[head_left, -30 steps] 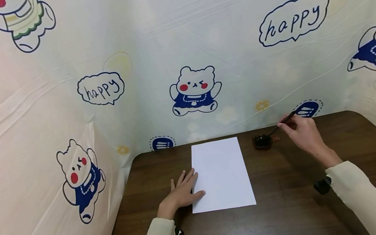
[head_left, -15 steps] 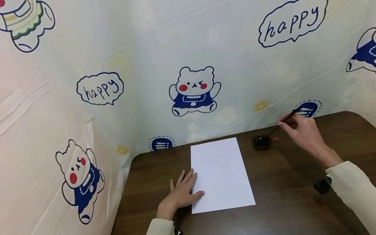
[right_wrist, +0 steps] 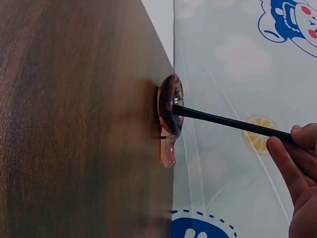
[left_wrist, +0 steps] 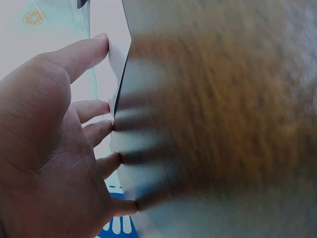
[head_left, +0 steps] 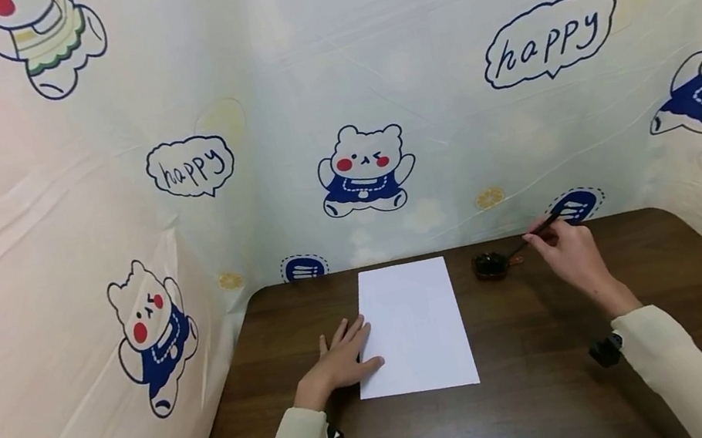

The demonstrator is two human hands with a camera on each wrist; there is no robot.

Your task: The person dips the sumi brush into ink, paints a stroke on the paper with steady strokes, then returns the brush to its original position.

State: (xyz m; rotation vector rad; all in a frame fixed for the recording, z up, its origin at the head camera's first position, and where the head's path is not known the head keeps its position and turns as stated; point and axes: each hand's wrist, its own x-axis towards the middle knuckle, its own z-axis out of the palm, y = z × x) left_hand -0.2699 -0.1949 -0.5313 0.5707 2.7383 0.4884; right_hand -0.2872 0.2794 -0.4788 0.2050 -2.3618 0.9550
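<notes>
My left hand (head_left: 337,366) rests with fingers spread over the left edge of a blank white sheet of paper (head_left: 413,329). The left wrist view shows the thumb and fingertips at the border of the paper (left_wrist: 118,54). Right of the sheet stands a small reddish, see-through dish (head_left: 490,266) with a short handle and dark contents. Between thumb and fingers my right hand (head_left: 571,250) pinches a slender black stick, brush-like (right_wrist: 233,122), slanting down into the dish (right_wrist: 170,106). Its lower tip is hidden inside the dish.
A brown wooden table (head_left: 446,437) carries the sheet and the dish. Behind it and along both sides hangs a pale printed curtain (head_left: 350,55), close to the table's back edge. Both wrists wear small black cameras.
The right hand and the upper end of the black stick have shifted slightly down and to the right, while the lower end stays in the dish. The left hand and paper hold still.
</notes>
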